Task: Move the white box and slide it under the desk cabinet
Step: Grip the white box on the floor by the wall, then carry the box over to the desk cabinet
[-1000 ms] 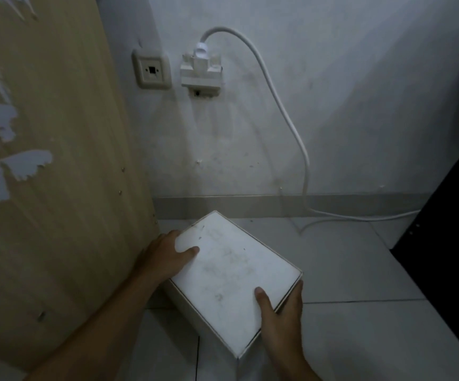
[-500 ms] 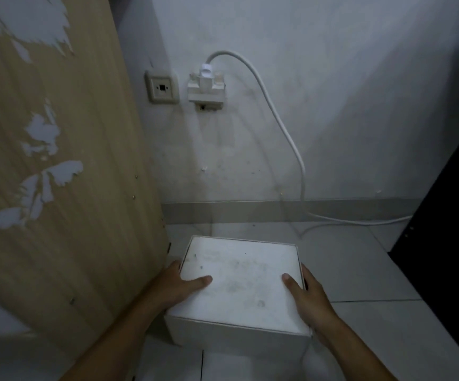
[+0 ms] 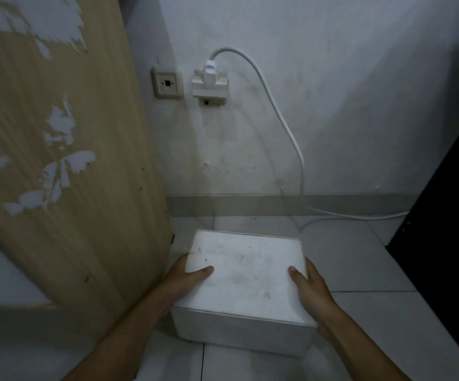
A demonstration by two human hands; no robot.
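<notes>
Both hands, left [image 3: 187,281] and right [image 3: 309,292], clamp box [image 3: 243,273] sides; keep level, push straight along panel [image 3: 66,166], avoid cable [image 3: 286,125].

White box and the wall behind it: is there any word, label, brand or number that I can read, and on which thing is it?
None is readable.
White box: only faint smudges on the lid, no letters.
Wall socket and plug adapter: no legible marking.
Wooden panel: pale peeled patches, not text.
</notes>
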